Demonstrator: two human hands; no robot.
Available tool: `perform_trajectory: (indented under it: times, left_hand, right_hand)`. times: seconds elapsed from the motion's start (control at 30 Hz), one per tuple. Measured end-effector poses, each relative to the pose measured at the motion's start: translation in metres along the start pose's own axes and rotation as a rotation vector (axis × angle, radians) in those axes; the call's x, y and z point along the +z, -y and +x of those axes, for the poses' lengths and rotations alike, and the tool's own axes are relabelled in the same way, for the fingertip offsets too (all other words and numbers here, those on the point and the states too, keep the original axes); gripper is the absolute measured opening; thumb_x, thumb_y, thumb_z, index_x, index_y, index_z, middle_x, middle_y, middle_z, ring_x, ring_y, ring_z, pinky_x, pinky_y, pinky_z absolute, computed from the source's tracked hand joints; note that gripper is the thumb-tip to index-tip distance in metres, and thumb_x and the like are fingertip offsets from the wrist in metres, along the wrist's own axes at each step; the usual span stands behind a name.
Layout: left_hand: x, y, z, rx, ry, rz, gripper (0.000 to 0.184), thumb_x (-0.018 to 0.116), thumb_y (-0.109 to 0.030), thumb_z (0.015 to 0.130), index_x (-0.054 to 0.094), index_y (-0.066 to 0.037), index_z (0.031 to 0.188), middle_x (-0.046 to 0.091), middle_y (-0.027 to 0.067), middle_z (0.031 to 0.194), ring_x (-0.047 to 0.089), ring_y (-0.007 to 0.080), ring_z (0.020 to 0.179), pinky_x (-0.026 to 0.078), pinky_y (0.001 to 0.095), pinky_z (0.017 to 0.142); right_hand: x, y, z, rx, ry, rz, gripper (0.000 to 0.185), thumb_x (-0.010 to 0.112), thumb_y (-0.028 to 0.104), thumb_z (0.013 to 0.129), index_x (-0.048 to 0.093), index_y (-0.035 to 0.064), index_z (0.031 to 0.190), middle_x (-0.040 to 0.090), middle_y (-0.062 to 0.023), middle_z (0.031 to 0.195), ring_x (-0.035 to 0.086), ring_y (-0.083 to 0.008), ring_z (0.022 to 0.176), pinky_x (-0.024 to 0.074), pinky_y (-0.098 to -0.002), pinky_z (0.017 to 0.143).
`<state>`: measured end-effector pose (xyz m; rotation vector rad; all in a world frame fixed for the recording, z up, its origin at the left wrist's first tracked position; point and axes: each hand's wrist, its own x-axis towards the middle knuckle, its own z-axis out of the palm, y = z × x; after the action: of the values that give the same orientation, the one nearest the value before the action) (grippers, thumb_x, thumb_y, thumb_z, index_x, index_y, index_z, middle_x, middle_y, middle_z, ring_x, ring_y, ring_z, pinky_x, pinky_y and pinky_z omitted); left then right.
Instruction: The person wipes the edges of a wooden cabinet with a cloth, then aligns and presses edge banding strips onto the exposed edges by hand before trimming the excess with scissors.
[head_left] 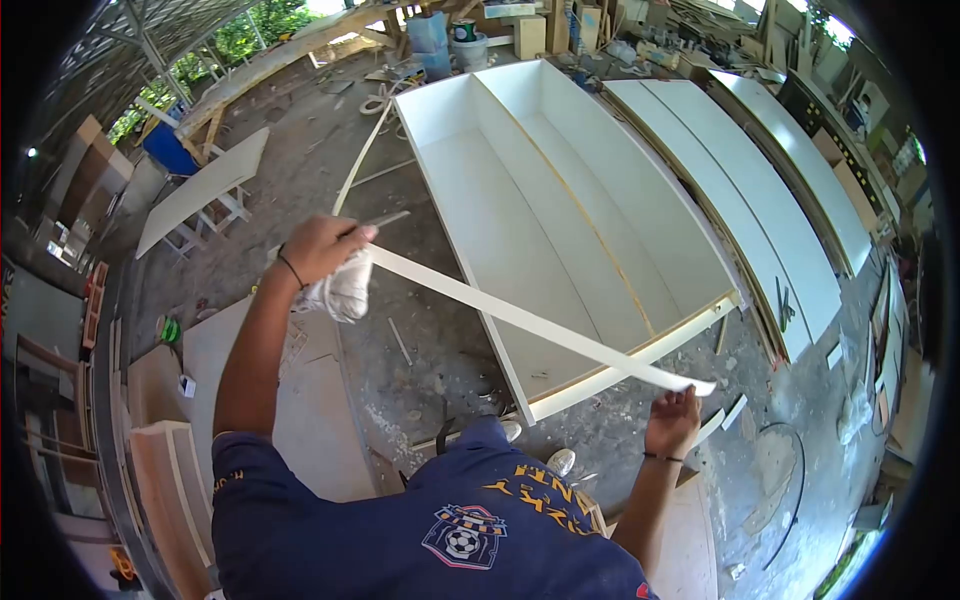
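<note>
My left hand (318, 250) is closed around a bunched white cloth (345, 290). From the same fist a thin, pointed tool (390, 218) sticks out to the right; its kind is not clear. A long white edging strip (500, 308) runs from that hand down to my right hand (675, 425), which pinches it near its free end. Beyond my left hand, a pale length of strip (362, 160) leads away to the floor. Under the stretched part lies a large white cabinet (455, 250), open side up, with a divider along its middle.
White panels (735, 190) are stacked to the right of the cabinet, with a dark tool (785, 300) on them. Offcuts (722, 418) and a dark cord (800, 480) lie on the concrete floor. At left stand a board on trestles (205, 190) and a brown panel (290, 400).
</note>
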<state>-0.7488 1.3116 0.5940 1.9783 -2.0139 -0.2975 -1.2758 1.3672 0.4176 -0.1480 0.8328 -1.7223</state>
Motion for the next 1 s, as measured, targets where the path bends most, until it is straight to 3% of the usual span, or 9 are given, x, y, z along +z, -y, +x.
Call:
perform_trajectory:
  times: [0.13,0.2,0.33,0.4,0.57,0.67,0.87,0.97,1.0]
  left_hand:
    - [-0.002,0.002,-0.056,-0.056,-0.061,0.082,0.050,0.052,-0.046,0.090,0.060,-0.001,0.071,0.054,0.0181,0.061,0.056,0.0300,0.056,0.040,0.0406,0.055]
    - [-0.006,-0.026,-0.096,-0.139,-0.072,-0.048,0.047,0.053,-0.041,0.090,0.058,0.001,0.071,0.052,0.0186,0.060,0.051,0.0306,0.054,0.039,0.0404,0.055]
    - [-0.030,-0.113,-0.173,-0.219,-0.080,-0.018,0.042,0.054,-0.034,0.088,0.057,0.004,0.070,0.050,0.0170,0.058,0.052,0.0225,0.055,0.039,0.0366,0.055]
    - [-0.027,-0.149,-0.213,-0.372,0.066,-0.231,0.038,0.055,-0.032,0.089,0.060,0.003,0.074,0.053,0.0137,0.059,0.053,0.0163,0.058,0.041,0.0333,0.057]
    - [0.101,-0.170,-0.270,-0.534,0.254,-0.508,0.034,0.060,-0.033,0.088,0.065,0.000,0.083,0.060,0.0064,0.067,0.052,0.0101,0.066,0.044,0.0302,0.063]
    - [0.189,-0.175,-0.272,-0.570,0.401,-0.713,0.033,0.065,-0.033,0.086,0.065,0.000,0.085,0.060,0.0045,0.068,0.051,0.0096,0.067,0.044,0.0294,0.064]
    - [0.282,-0.181,-0.226,-0.571,0.539,-1.043,0.028,0.064,-0.026,0.087,0.061,0.001,0.084,0.054,-0.0015,0.070,0.046,0.0061,0.068,0.039,0.0251,0.060]
    - [0.302,-0.185,-0.190,-0.487,0.613,-0.979,0.029,0.061,-0.026,0.090,0.059,0.001,0.080,0.051,-0.0025,0.067,0.043,0.0055,0.066,0.037,0.0254,0.058]
    - [0.315,-0.182,-0.179,-0.449,0.610,-0.951,0.029,0.060,-0.026,0.091,0.058,0.001,0.079,0.051,-0.0024,0.067,0.043,0.0058,0.065,0.036,0.0256,0.057]
  right_hand:
    - [0.051,0.022,-0.003,0.095,0.106,-0.042,0.005,0.056,0.018,0.093,0.057,0.0137,0.094,0.063,0.0023,0.086,0.057,-0.0097,0.073,0.0430,-0.0244,0.056]
    - [0.023,0.038,0.013,0.120,0.141,-0.042,0.005,0.054,0.017,0.094,0.054,0.0151,0.098,0.063,0.0020,0.092,0.057,-0.0102,0.076,0.0432,-0.0251,0.057]
    - [-0.013,0.058,0.032,0.255,0.163,-0.068,0.008,0.053,0.018,0.095,0.052,0.0159,0.102,0.062,0.0028,0.095,0.057,-0.0102,0.079,0.0428,-0.0258,0.057]
    - [-0.019,0.067,0.038,0.264,0.153,-0.092,0.011,0.054,0.019,0.094,0.052,0.0162,0.105,0.059,0.0041,0.091,0.056,-0.0097,0.078,0.0419,-0.0248,0.057]
    - [-0.044,0.081,0.090,0.083,0.149,-0.227,0.013,0.051,0.018,0.095,0.052,0.0144,0.107,0.059,0.0019,0.097,0.059,-0.0121,0.083,0.0470,-0.0271,0.062]
    - [-0.052,0.097,0.120,-0.040,0.101,-0.267,0.035,0.048,0.013,0.095,0.047,0.0121,0.130,0.060,-0.0039,0.108,0.060,-0.0153,0.088,0.0502,-0.0294,0.069]
    - [-0.082,0.132,0.178,-0.238,-0.235,-0.418,0.038,0.053,0.017,0.093,0.049,0.0180,0.131,0.058,0.0034,0.085,0.052,-0.0090,0.068,0.0435,-0.0263,0.056]
    - [-0.102,0.150,0.201,-0.255,-0.305,-0.437,0.037,0.053,0.017,0.093,0.050,0.0162,0.130,0.057,0.0028,0.081,0.051,-0.0098,0.064,0.0426,-0.0264,0.053]
    - [-0.109,0.157,0.209,-0.237,-0.309,-0.492,0.025,0.054,0.017,0.093,0.054,0.0142,0.118,0.058,0.0022,0.081,0.053,-0.0108,0.067,0.0434,-0.0283,0.056]
